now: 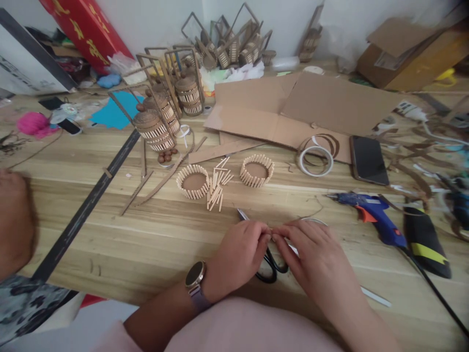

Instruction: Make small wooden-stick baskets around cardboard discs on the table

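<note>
Close to the middle of the table's (128,259) near edge, the left hand (244,256) and right hand (318,256) meet, wrists apart. In each grip, thumb and forefinger are pressed together at the tips; whether something tiny is pinched there I cannot tell. The scissors (271,262) lie on the table beneath the hands, blades pointing toward the far left corner, black handles toward the near edge. A white strip (376,297) lies by the near edge, to the right of the right forearm. The left wrist wears a watch (195,274). Farther in, about midway to the far edge, stand a left ring (190,193) and a right ring (256,182) of upright sticks, with loose sticks (216,193) heaped between them. Toward the right edge lie a blue glue gun (377,215), its nozzle pointing left, and, beyond it, a phone (369,160) and a tape roll (315,173). Cardboard (330,105) spreads toward the far edge. Left of it stand lidded baskets (154,129) with tall handles, brown beads (167,156) just in front of them. A blue sheet (119,110) lies nearer the far left corner. Another person's arm (14,220) rests at the left edge.
</note>
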### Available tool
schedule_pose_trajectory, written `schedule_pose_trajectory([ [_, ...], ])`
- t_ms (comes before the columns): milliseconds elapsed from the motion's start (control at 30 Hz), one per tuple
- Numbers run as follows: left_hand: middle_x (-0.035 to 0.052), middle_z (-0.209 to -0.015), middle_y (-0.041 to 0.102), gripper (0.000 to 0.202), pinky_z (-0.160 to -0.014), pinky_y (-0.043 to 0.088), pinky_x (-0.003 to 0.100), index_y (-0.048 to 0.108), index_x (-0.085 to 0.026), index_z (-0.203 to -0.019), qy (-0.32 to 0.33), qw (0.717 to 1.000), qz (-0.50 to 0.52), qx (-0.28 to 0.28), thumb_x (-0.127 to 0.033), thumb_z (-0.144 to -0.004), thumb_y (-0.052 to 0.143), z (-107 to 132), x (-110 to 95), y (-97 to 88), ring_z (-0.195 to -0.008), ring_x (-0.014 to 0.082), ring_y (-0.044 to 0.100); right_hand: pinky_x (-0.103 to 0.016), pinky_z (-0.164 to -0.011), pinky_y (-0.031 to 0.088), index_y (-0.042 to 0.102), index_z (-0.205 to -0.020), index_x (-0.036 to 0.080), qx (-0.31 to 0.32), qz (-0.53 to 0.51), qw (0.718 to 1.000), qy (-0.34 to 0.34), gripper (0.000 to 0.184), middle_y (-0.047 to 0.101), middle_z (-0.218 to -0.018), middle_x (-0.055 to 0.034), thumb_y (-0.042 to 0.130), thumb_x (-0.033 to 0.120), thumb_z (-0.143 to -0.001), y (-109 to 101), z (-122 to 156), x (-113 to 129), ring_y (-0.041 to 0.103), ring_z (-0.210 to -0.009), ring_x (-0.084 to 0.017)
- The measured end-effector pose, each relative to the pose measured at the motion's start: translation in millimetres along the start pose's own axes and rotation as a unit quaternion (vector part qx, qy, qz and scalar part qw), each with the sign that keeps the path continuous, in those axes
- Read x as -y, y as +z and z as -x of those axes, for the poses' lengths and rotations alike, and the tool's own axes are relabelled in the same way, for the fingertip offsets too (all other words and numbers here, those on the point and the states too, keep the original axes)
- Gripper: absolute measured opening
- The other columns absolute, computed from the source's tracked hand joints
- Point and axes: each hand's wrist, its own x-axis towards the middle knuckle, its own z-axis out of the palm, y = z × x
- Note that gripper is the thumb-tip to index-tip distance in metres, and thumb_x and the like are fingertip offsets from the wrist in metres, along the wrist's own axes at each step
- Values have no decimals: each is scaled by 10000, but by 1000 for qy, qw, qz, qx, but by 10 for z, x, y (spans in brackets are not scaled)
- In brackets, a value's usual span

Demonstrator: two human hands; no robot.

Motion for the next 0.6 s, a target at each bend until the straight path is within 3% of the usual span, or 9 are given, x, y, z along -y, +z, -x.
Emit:
schedule_pose_trajectory([
  [300,73,-915,661,192,-786,471,345,549,-188,-914,32,999,-25,-13,-228,-1003,384,8,31,52,-875,216,611,-352,-736,393,619,-823,185,-12,39,999,-3,270,656,-757,-62,407,202,-989,49,26,23,580,-727,-209],
  [600,55,-897,658,230,-749,460,326,559,-186,-941,40,998,-52,-21,-261,-1027,359,19,34,32,-844,201,606,-341,-728,379,630,-875,180,-8,1,1000,-9,253,652,-776,-59,416,210,-1007,11,21,11,563,-733,-206],
])
